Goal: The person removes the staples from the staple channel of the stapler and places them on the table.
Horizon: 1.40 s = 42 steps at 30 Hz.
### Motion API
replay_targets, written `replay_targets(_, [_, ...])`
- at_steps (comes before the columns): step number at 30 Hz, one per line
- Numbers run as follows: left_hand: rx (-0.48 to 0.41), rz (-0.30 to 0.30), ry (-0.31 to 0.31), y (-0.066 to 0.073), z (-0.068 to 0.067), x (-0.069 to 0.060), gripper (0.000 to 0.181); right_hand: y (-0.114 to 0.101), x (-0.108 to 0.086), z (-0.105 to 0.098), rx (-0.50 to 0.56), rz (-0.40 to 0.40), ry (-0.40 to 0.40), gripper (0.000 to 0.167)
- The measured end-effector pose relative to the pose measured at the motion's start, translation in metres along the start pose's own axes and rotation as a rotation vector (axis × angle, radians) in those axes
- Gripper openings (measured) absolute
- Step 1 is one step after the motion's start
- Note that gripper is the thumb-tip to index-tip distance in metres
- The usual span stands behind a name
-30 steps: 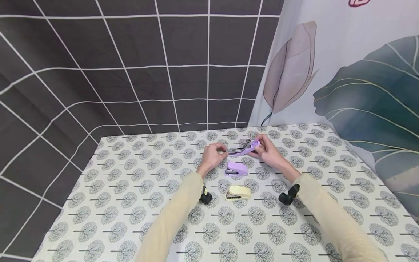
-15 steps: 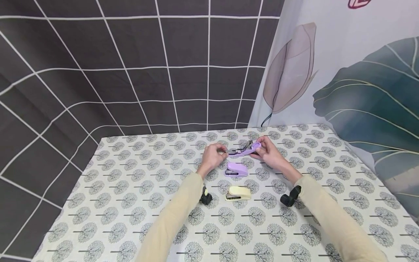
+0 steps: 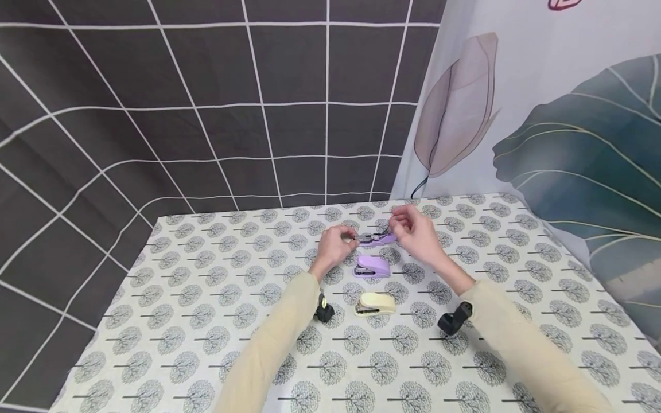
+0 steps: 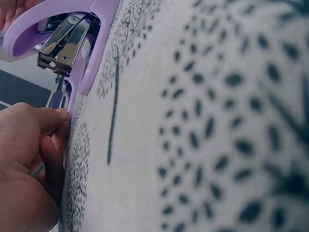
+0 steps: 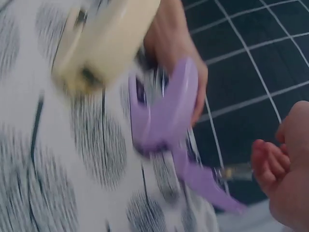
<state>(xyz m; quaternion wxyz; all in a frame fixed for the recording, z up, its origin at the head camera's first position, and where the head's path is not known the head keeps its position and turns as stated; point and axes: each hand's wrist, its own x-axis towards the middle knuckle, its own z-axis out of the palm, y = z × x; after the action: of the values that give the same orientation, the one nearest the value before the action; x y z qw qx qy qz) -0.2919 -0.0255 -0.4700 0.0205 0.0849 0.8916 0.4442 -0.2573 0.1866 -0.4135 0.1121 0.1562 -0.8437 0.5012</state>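
Observation:
A purple stapler (image 3: 377,240) lies folded open at the back of the table, its metal parts exposed. My left hand (image 3: 333,245) pinches the left end of its base; the left wrist view shows thumb and finger (image 4: 60,121) there. My right hand (image 3: 417,232) is at the stapler's right end, hiding that end from the head view. In the right wrist view its fingers (image 5: 268,162) are curled beside a blurred metal piece (image 5: 236,171) sticking out from the stapler; whether they hold it is unclear. Nearer stands a second purple stapler (image 3: 373,267), closed.
A cream stapler (image 3: 375,304) stands in front of the purple ones, in line with them. The tablecloth (image 3: 206,344) has a tree print. Behind the table hangs a dark grid cloth (image 3: 289,132), with a leaf-print cloth (image 3: 465,143) on the right.
My right hand has left its grip on the stapler's purple right-hand part and moved slightly left and up. My left hand has stayed on the other end.

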Motion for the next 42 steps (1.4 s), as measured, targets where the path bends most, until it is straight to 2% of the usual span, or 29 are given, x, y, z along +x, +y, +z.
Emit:
replay_targets(3, [0.003, -0.001, -0.004, 0.000, 0.001, 0.000, 0.023, -0.003, 0.000, 0.010, 0.087, 0.119, -0.111, 0.034])
replay_targets(7, [0.014, 0.007, 0.001, 0.001, 0.002, 0.000, 0.023, -0.001, 0.003, 0.021, 0.121, 0.185, -0.188, 0.035])
replay_targets(12, [0.027, 0.021, 0.016, 0.001, 0.001, 0.001, 0.022, 0.002, 0.007, 0.030, 0.065, 0.214, -0.238, 0.035])
replay_targets(19, [-0.006, 0.013, -0.006, 0.001, 0.001, 0.001, 0.022, 0.002, 0.012, 0.039, -0.015, 0.275, -0.303, 0.034])
replay_targets(24, [0.001, 0.026, 0.003, 0.001, 0.001, 0.001, 0.022, -0.001, 0.015, 0.043, -0.103, 0.329, -0.341, 0.034])
replay_targets(28, [0.002, 0.027, 0.005, 0.001, 0.000, 0.001, 0.022, -0.001, 0.016, 0.046, -0.131, 0.350, -0.354, 0.034])
replay_targets(37, [0.024, 0.020, 0.007, 0.002, -0.001, 0.000, 0.022, 0.000, 0.018, 0.047, -0.075, 0.379, -0.348, 0.030])
replay_targets(42, [0.040, 0.017, 0.017, 0.003, 0.000, 0.000, 0.023, 0.002, 0.018, 0.048, 0.025, 0.415, -0.347, 0.027])
